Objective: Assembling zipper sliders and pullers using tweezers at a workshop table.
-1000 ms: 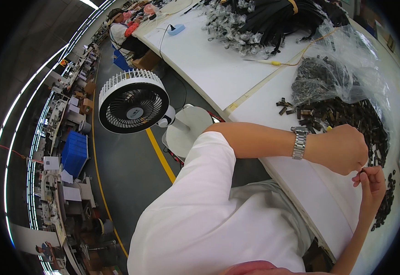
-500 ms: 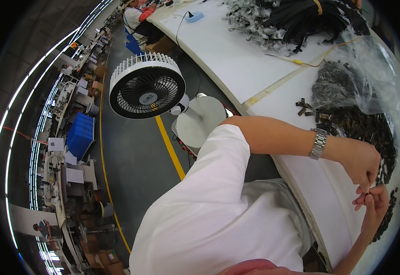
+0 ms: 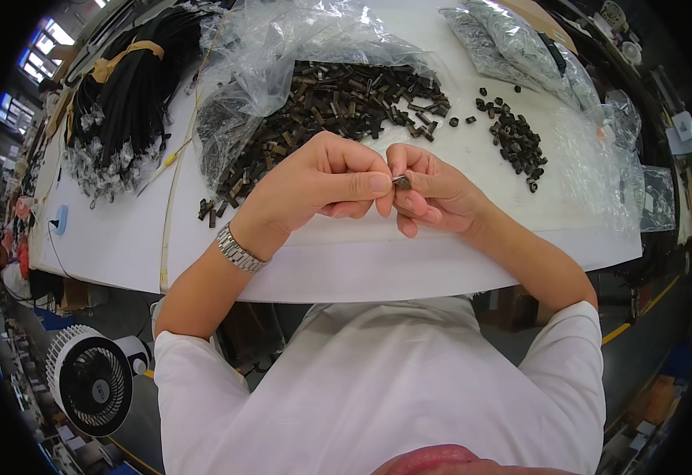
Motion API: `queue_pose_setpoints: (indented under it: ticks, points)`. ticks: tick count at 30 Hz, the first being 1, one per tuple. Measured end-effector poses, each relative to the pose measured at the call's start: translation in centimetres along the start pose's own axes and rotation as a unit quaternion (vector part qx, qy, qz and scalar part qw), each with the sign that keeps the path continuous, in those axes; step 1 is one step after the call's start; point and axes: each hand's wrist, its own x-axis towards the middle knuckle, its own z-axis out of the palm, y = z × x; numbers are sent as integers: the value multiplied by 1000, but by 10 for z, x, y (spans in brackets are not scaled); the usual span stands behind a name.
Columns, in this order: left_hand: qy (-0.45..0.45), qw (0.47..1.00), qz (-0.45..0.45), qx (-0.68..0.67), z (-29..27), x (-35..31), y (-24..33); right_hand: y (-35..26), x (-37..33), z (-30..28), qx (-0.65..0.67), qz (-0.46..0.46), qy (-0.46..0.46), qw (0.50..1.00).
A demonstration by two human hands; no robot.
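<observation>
Over the near part of the white table (image 3: 314,265), both hands meet with their fingertips. My left hand (image 3: 318,178), a metal watch (image 3: 239,249) on its wrist, pinches at a small dark piece (image 3: 401,183). The thumb and fingers of my right hand (image 3: 445,190) close on that same piece from the other side. It looks like a short dark metal clip, but the fingers cover much of it. Just beyond my hands lies a wide heap of small dark bronze pieces (image 3: 330,99). To the right is a smaller pile of short black pieces (image 3: 518,146).
Clear plastic sheeting (image 3: 259,47) lies beside the heap. Far left is a tied bundle of black straps (image 3: 124,95), with a yellow-handled tool (image 3: 170,160) near it. Filled plastic bags (image 3: 512,43) lie at the back right. A white fan (image 3: 92,380) stands lower left.
The view has swung from the aisle and fan on the left to face the table. My hands stay together at the fingertips; the piece between them now shows.
</observation>
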Motion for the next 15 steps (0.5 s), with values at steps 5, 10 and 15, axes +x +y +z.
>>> queue_pose_setpoints:
  ticks: [5,10,15]
  points:
    - [101,982,40,157,5,1,11,-21,-4,18,-156,-58,112,980]
    - [188,925,99,316,11,0,0,-27,-7,42,-382,-88,223,892]
    - [253,791,207,518,17,0,-4,-15,-9,38,-311,-81,240,916]
